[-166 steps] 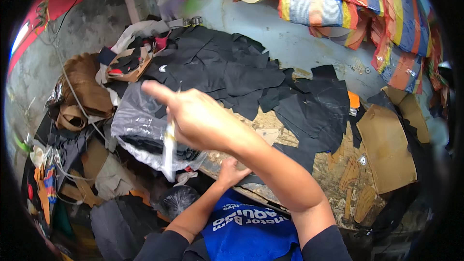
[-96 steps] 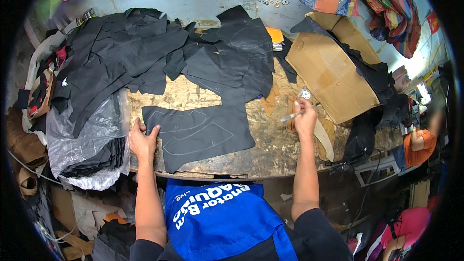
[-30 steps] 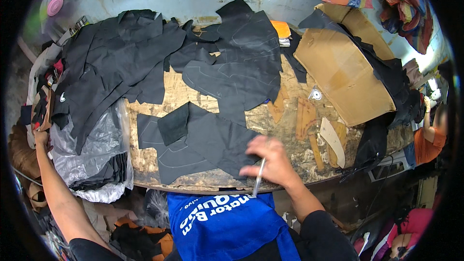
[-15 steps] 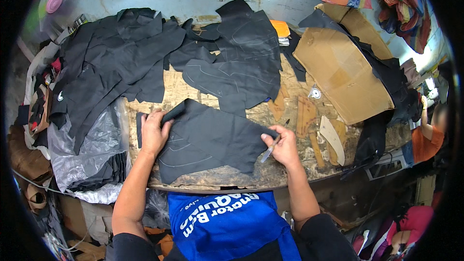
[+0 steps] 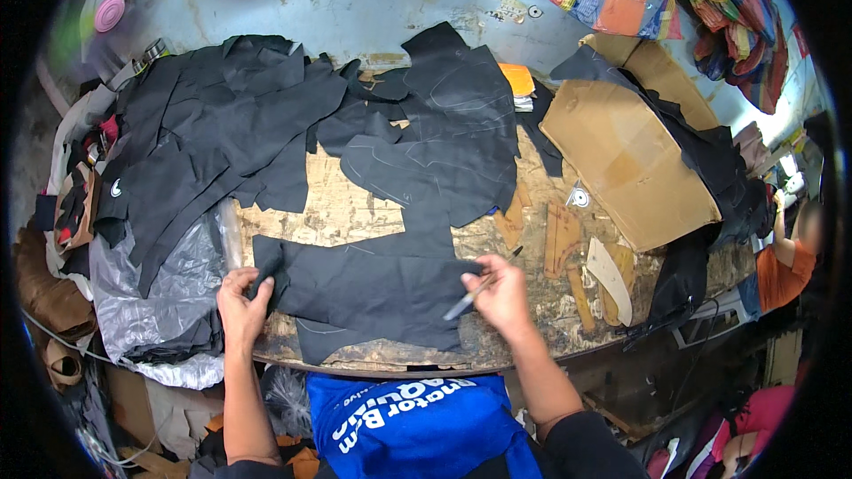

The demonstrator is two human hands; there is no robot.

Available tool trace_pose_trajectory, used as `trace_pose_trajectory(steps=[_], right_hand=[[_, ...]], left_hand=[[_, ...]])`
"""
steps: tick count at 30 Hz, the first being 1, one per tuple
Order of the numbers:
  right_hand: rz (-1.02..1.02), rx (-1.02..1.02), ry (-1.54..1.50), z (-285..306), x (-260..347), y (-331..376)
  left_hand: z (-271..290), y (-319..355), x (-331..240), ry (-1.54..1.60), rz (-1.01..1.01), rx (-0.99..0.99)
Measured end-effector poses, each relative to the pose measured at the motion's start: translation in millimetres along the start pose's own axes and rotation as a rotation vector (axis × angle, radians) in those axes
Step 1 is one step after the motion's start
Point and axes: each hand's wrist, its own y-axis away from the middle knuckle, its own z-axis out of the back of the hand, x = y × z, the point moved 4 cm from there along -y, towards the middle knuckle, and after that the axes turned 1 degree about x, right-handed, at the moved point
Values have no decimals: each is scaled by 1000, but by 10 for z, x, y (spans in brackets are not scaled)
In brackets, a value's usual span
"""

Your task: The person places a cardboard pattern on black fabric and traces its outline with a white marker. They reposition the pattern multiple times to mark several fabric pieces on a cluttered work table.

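Note:
A cut piece of black sheet material [image 5: 364, 293], like leather or cloth, lies before me at the front of the worktable. My left hand [image 5: 240, 303] pinches its curled left edge between thumb and fingers. At its right end, my right hand [image 5: 499, 294] takes the upper corner while gripping a slim knife-like tool [image 5: 460, 306] with a grey lower end. The tool slants down to the left across the sheet; its exact kind is unclear. Beneath, another black part [image 5: 328, 342] with a pale drawn line shows along the near side.
Black sheets [image 5: 213, 124] lie heaped at the left, others [image 5: 435, 160] with pale outlines behind. On the right are flat templates [image 5: 561, 239], a tape roll [image 5: 579, 197] and a cardboard box [image 5: 630, 160]. A plastic bag [image 5: 160, 275] sits left. Another person [image 5: 788, 257] is far right.
The held sheet has swung toward me and now lies wider, covering most of the marked lines. My left hand moved left and nearer; my right hand shifted slightly left and nearer.

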Motion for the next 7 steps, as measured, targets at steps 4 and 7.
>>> trace_pose_trajectory(steps=[4,7], right_hand=[[183,-66,450,-234,278,193],[13,98,352,-298,333,166]], left_hand=[[-184,98,37,-232,-2,-18],[-249,-8,-47,-198,84,121]])
